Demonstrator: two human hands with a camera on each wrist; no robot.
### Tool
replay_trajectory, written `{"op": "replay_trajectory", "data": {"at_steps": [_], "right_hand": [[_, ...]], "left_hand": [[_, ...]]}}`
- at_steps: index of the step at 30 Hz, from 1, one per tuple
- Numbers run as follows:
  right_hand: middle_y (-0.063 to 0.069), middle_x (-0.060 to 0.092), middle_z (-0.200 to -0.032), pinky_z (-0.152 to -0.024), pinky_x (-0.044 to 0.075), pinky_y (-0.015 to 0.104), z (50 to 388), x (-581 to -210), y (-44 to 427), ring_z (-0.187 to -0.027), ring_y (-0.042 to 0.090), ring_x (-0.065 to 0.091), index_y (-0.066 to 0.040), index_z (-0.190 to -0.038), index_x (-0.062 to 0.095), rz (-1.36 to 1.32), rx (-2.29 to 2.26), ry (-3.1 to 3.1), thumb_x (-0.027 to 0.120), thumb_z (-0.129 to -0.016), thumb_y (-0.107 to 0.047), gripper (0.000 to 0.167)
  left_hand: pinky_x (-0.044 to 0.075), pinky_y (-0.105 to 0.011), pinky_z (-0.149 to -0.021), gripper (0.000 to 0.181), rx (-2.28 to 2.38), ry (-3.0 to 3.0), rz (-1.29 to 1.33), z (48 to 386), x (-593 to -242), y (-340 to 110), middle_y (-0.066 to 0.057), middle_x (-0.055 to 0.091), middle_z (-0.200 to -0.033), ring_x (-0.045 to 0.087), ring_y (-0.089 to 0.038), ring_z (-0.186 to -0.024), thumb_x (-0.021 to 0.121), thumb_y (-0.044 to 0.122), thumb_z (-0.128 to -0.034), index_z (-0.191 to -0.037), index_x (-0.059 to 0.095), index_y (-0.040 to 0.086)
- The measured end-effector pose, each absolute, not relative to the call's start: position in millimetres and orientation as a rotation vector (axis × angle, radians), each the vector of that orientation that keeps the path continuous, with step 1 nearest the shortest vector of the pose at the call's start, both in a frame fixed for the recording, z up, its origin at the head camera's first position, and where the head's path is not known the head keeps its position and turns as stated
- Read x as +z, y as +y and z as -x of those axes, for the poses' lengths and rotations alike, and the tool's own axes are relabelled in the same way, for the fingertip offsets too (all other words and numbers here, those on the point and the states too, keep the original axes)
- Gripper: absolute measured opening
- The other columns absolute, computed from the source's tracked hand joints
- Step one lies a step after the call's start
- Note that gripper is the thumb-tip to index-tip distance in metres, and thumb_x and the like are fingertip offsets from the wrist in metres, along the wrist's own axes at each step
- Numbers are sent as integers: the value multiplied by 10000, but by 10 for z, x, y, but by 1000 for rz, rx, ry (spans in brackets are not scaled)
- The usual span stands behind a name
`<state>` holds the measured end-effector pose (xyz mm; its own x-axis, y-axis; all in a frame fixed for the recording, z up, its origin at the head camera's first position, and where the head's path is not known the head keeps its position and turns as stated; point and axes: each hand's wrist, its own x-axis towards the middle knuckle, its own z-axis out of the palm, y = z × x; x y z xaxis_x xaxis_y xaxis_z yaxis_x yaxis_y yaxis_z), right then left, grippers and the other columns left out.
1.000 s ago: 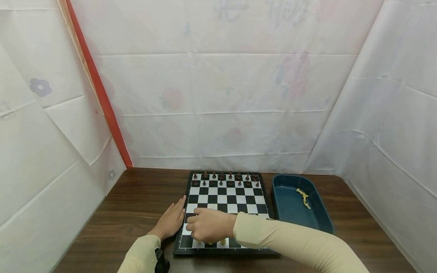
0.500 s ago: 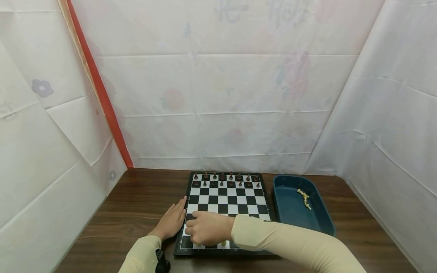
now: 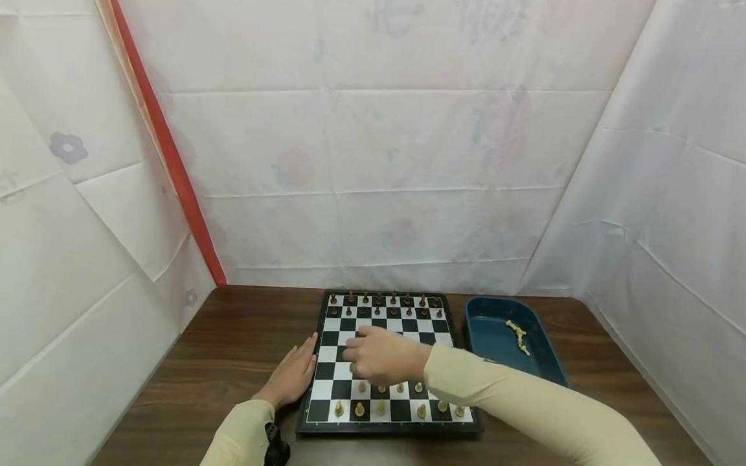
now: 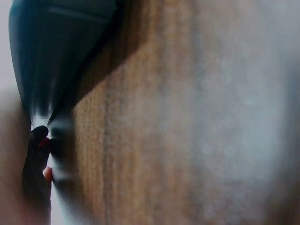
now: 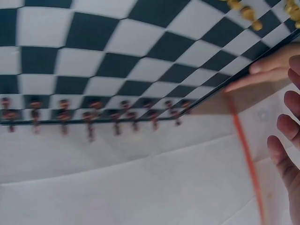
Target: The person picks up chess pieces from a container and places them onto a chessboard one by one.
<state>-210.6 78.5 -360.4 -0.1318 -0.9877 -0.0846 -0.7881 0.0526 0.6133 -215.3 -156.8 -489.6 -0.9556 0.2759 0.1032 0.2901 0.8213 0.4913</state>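
On the table lies a black-and-white chessboard (image 3: pixel 396 336). My right hand (image 3: pixel 384 355) is above its middle, and in the right wrist view its fingertips (image 5: pixel 277 149) are loosely bent and apart with nothing seen between them. Below it, cream chess pieces (image 3: pixel 359 409) stand on the two near rows; the sleeve covers part of these rows. Dark brown chess pieces (image 3: pixel 379 301) line the two far rows. Along the board's left edge my left hand (image 3: pixel 291 372) lies with straight fingers, touching or close to the frame. The left wrist view is mostly blurred table.
Right of the board stands a blue tray (image 3: pixel 486 330) with several cream chess pieces (image 3: pixel 520 340) lying in it. White cloth (image 3: pixel 373 162) hangs behind and at both sides of the brown wooden table (image 3: pixel 256 323). A black band (image 3: pixel 276 446) is on the left wrist.
My right hand has lifted off the near left rows and moved away toward the board's middle and right, uncovering cream pieces there. The left hand has stayed in place.
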Motion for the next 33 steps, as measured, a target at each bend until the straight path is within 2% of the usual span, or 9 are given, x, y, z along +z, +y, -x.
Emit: {"op": "replay_trajectory", "data": {"at_steps": [7, 14, 17, 20, 28, 33], "right_hand": [[-95, 610, -900, -601, 318, 254, 2250, -3548, 1238, -757, 103, 453, -265, -827, 707, -1673, -730, -2077, 612, -885, -273, 111], [-61, 620, -877, -661, 427, 282, 2341, -3526, 1648, -778, 125, 514, -228, -832, 736, -1526, -683, -2263, 659, -863, -249, 86], [-57, 601, -844, -624, 397, 284, 2396, -3509, 1817, -757, 130, 500, -228, -783, 716, -1475, -623, -2316, 698, -825, -244, 48], [-57, 560, -778, -582, 338, 289, 2474, -3500, 1984, -697, 134, 453, -222, -716, 677, -1448, -559, -2324, 710, -805, -219, 94], [-36, 541, -744, -561, 376, 307, 2672, -3451, 2394, -676, 147, 491, -199, -664, 628, -1350, -441, -2347, 715, -776, -153, 149], [-50, 484, -694, -552, 322, 298, 2765, -3466, 2650, -646, 141, 465, -206, -625, 574, -1275, -400, -2413, 689, -759, -92, 211]], "left_hand": [[181, -512, -1132, 512, -802, -2967, 450, 2139, -4880, -1576, -237, 329, -1482, 295, -352, -1377, 365, 162, -1031, -1477, 246, -59], [180, -525, -1128, 508, -805, -2982, 434, 2099, -4885, -1581, -248, 325, -1481, 291, -361, -1376, 364, 160, -1029, -1474, 253, -60], [181, -525, -1128, 507, -807, -2979, 432, 2094, -4893, -1581, -249, 327, -1479, 293, -361, -1375, 367, 158, -1030, -1475, 253, -58], [180, -525, -1128, 508, -809, -2981, 431, 2095, -4896, -1581, -251, 326, -1479, 293, -362, -1375, 364, 160, -1031, -1476, 251, -57], [175, -513, -1133, 517, -800, -2993, 422, 2116, -4887, -1581, -235, 321, -1488, 288, -349, -1380, 359, 173, -1030, -1482, 242, -49], [177, -514, -1132, 518, -790, -2994, 430, 2126, -4882, -1582, -232, 323, -1488, 288, -348, -1381, 362, 175, -1033, -1482, 238, -52]]}}
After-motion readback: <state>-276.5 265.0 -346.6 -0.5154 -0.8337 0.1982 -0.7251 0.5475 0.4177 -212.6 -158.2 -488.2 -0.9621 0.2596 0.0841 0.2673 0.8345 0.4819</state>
